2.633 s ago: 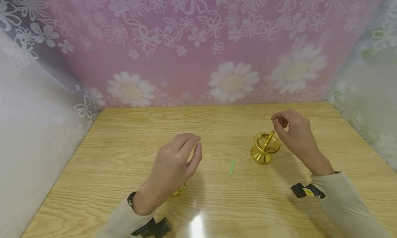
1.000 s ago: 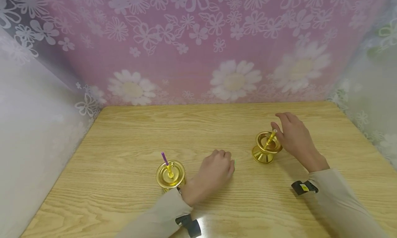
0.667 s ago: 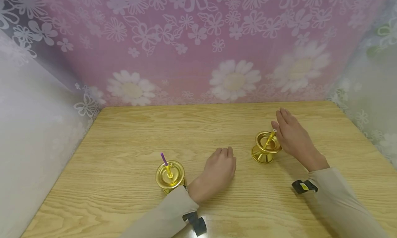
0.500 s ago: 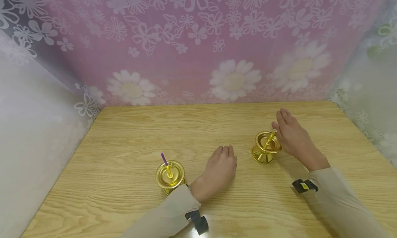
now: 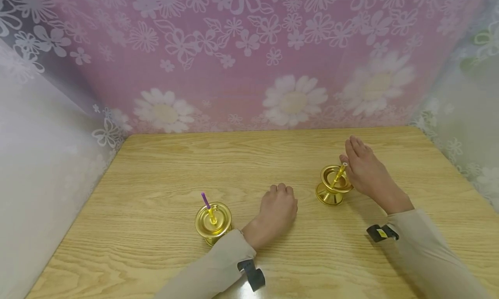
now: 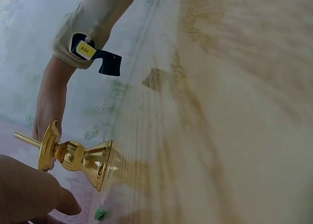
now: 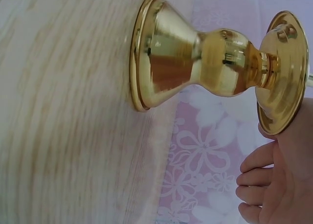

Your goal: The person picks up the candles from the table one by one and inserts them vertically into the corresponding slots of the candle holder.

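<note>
My left hand [image 5: 277,210] is low over the middle of the table, knuckles bent and fingertips hidden beneath it. In the left wrist view a bit of green stick [image 6: 100,214] shows on the table near the thumb; whether the fingers pinch it is unclear. Fingers extended together, my right hand [image 5: 366,171] stands beside the right gold candlestick [image 5: 329,195], the thumb near its dish rim. That candlestick's gold stem [image 5: 340,174] leans to the right. On the left stands a second gold candlestick [image 5: 213,225] with a thin purple stick [image 5: 205,200] in its socket.
The wood-grain table [image 5: 175,169] meets a pink floral backdrop [image 5: 234,82] at the back. Pale floral panels flank both sides. My left sleeve [image 5: 218,264] passes close to the left candlestick's base.
From above the left candlestick, my left hand has moved right and down over the green stick, covering it in the head view. My right hand's fingers have straightened beside the right candlestick.
</note>
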Motion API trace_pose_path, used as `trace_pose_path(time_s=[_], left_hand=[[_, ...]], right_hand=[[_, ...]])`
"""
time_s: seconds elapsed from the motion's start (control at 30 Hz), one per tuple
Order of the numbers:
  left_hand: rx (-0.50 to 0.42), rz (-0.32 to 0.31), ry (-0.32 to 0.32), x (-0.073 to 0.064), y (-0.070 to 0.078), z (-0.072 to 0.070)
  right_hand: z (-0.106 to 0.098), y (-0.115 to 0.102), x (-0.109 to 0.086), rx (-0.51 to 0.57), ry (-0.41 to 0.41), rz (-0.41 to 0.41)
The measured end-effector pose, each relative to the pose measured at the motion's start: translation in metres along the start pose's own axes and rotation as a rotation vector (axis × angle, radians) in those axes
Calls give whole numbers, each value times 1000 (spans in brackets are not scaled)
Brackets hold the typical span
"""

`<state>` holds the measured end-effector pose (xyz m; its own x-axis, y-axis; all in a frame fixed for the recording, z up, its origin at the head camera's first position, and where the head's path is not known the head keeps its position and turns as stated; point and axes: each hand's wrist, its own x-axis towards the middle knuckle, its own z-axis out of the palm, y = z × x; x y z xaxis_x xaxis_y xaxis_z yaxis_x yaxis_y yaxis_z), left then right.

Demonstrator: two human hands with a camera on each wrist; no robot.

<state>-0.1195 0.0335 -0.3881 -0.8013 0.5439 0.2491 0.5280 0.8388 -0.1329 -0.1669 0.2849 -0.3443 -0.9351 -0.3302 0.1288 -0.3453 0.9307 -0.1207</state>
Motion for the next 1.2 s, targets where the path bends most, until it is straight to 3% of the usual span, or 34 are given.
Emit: trace_pose_path(time_s=[0.23, 0.57, 0.8, 1.03, 1.2], left_hand=[[-61, -34, -137, 6, 4, -2], [-52, -78, -193, 9, 8, 2], [-13, -76, -363, 12, 13, 3], [-169, -95, -361, 16, 10, 0], [-301, -50, -267, 16, 2, -4]], right_hand=[[0, -1, 1, 24, -20, 9], [1, -4, 1, 58, -4, 26], [1, -5, 2, 67, 0, 35], [2, -4, 1, 72, -14, 46], [0, -4, 1, 70, -42, 49]])
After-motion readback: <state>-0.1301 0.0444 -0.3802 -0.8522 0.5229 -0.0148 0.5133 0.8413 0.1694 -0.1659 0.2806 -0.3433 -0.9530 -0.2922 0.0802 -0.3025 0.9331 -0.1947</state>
